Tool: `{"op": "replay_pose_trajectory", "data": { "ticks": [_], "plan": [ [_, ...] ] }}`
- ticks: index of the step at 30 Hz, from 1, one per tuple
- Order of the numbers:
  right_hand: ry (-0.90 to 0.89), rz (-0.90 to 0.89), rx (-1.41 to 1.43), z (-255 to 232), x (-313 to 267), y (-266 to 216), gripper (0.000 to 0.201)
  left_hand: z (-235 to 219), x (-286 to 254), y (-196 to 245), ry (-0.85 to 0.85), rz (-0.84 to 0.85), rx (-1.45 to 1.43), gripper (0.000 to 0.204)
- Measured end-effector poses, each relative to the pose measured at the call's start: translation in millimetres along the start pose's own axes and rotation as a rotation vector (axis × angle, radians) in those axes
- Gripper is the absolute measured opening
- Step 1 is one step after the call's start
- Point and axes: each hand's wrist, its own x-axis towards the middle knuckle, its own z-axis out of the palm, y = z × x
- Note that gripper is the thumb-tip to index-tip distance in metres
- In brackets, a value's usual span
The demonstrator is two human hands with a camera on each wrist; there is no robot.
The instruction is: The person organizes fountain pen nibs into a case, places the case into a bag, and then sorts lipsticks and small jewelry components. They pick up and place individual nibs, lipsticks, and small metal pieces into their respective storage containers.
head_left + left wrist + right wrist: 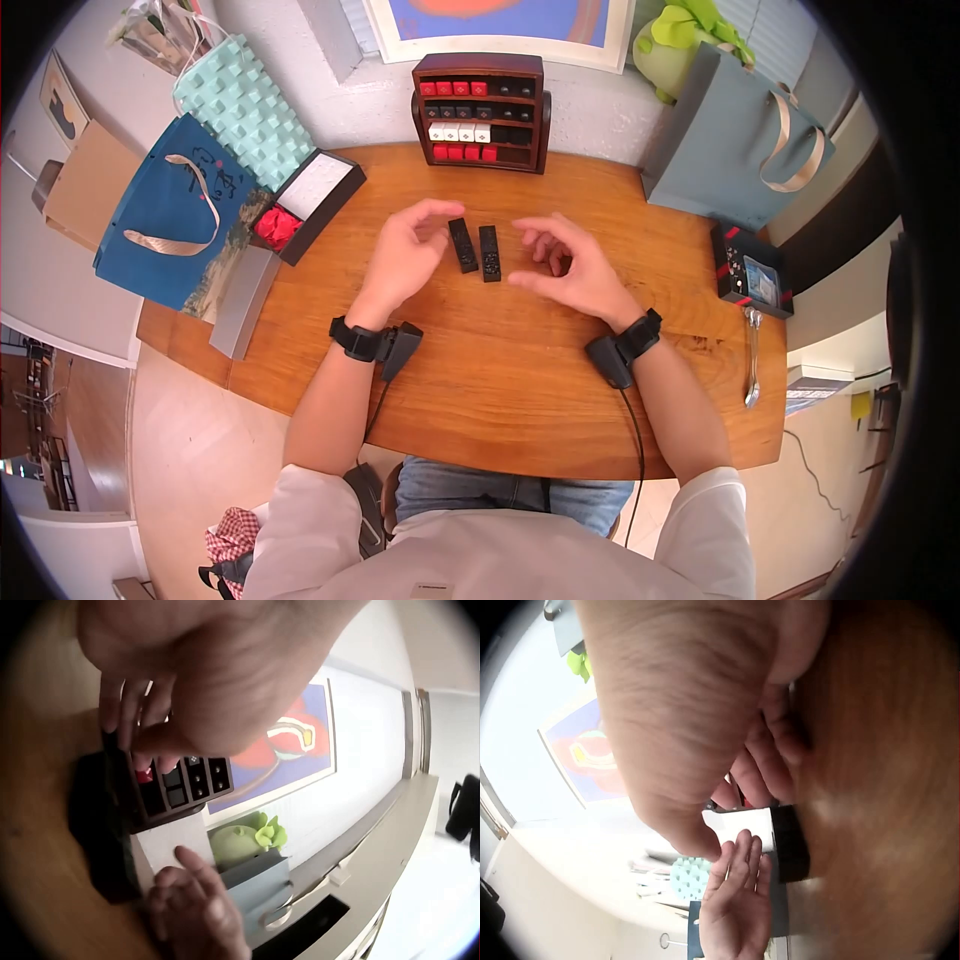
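Two narrow black bars, the left one (463,246) slightly tilted and the right one (490,254) nearly upright in the head view, lie side by side with a small gap. My left hand (403,262) is just left of them, its fingers relaxed and pointing toward the left bar; whether a fingertip touches it cannot be told. To the right of the bars my right hand (575,268) hovers with loosely bent fingers and holds nothing. The left wrist view shows my left hand (210,667) large; the right wrist view shows my right hand (690,697), palm side.
Behind the bars stands a wooden rack (480,65) with red, black and white cubes. A blue bag (170,235), a teal woven bag (245,110) and an open box (345,195) are at left. On the right are a grey-blue bag (700,140), a black box (735,285) and spoons (752,360).
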Motion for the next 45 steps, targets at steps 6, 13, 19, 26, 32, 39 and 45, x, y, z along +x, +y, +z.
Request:
{"op": "replay_pose_trajectory", "data": {
  "ticks": [6,13,19,26,32,39,45],
  "plan": [
    [0.049,-0.312,-0.378,14,4,7,0.091,20,-8,4,-0.151,0.021,0.207,0.036],
    [0.023,-0.268,-0.413,12,5,13,0.086,40,-10,-1,-0.173,-0.054,-0.162,0.038],
    [0.139,-0.23,-0.274,7,3,7,0.08,38,-16,32,-0.088,0.125,0.246,0.033],
    [0.233,-0.38,-0.343,7,5,2,0.079,53,-23,30,-0.134,0.024,-0.048,0.029],
    [0.128,0.023,0.318,8,5,23,0.046,31,-12,18,-0.131,-0.215,-0.464,0.026],
    [0.064,0.059,0.531,-2,7,21,0.017,43,-16,21,-0.138,-0.099,-0.44,0.028],
    [0.02,0.069,0.559,-6,4,19,0.014,39,-11,11,-0.215,-0.111,-0.38,0.023]
  ]
}}
